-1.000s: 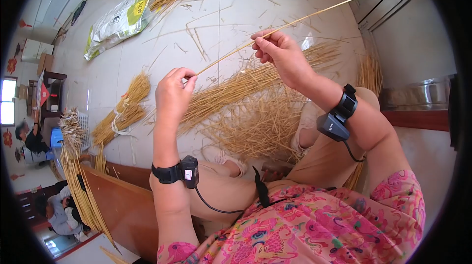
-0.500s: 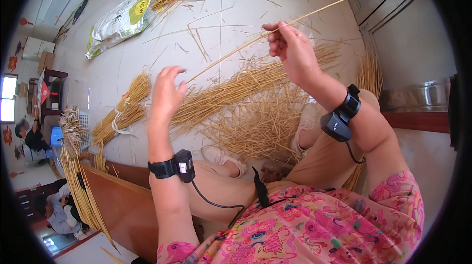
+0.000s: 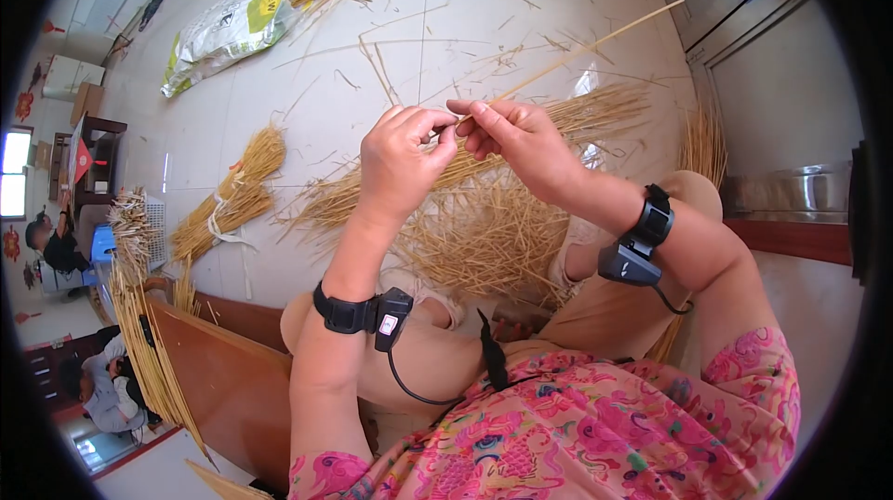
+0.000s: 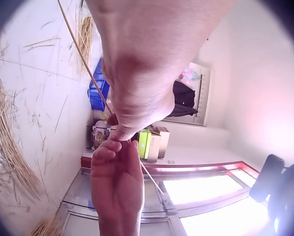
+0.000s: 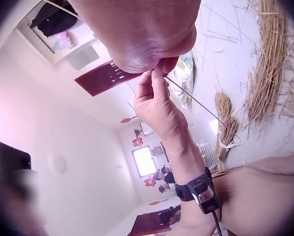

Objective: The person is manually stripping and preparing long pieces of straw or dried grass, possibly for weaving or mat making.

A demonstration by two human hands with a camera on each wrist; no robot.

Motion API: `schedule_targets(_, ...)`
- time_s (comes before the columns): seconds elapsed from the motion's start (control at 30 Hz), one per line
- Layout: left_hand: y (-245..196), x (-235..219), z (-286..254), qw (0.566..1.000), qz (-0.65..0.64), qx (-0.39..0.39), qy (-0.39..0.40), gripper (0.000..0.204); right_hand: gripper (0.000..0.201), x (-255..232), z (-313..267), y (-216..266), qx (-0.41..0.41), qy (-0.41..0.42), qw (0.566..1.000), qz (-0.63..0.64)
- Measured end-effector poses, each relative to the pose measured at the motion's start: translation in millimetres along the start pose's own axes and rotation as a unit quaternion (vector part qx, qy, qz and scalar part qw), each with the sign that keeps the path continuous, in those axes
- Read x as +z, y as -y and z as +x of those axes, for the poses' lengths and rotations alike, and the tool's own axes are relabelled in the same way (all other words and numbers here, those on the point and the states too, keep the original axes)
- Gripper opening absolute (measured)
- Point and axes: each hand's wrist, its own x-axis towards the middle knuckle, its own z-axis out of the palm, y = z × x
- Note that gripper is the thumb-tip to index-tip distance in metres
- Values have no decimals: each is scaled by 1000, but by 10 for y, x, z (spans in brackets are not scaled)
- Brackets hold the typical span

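Note:
Both hands meet in front of the body on one long, thin straw stalk [image 3: 595,46]. My left hand [image 3: 402,151] pinches it between thumb and fingers. Right beside it my right hand [image 3: 521,139] pinches the same stalk, with fingertips close to those of the left. In the head view the stalk slants up to the right past the right hand. The right wrist view shows a length of stalk [image 5: 194,97] running down to the right from the fingertips. Below the hands lies a long straw bundle [image 3: 349,198], beside a loose straw heap [image 3: 493,244].
A tied straw bundle [image 3: 228,198] lies at left on the tiled floor, with a white and green bag [image 3: 228,35] beyond it. A wooden board [image 3: 219,379] and upright stalks [image 3: 139,323] stand at left. A metal-framed door [image 3: 781,81] is at right.
The left hand let loose of the stalk half a second ago, then moved right to the right hand and pinches it there. The right hand came slightly left and down.

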Motion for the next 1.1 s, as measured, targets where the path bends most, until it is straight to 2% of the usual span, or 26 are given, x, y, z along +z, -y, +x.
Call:
schedule_targets(0.07,-16,-14,0,1000,13,10,-8,7,29,8,1,9,-16,-10,999,-46)
schedule_targets(0.17,-32,-35,-7,1000,5,-15,2,7,24,29,-2,105,-33,-55,992,-104)
schedule_targets(0.27,-43,-46,-26,998,-14,-61,19,6,21,11,2,84,-42,-41,994,-95)
schedule_targets(0.47,-13,-51,-49,995,-41,-86,28,4,23,29,-18,75,-43,-25,992,-118)
schedule_targets(0.67,-32,-103,-48,982,-122,-135,55,5,23,36,-19,66,-41,-24,991,-123)
schedule_targets(0.77,-39,-132,-42,983,-104,-132,71,6,23,23,-15,56,-46,-12,988,-148)
schedule_targets(1.1,-22,-147,-31,961,-146,-209,108,7,21,34,-29,41,-44,3,989,-142)
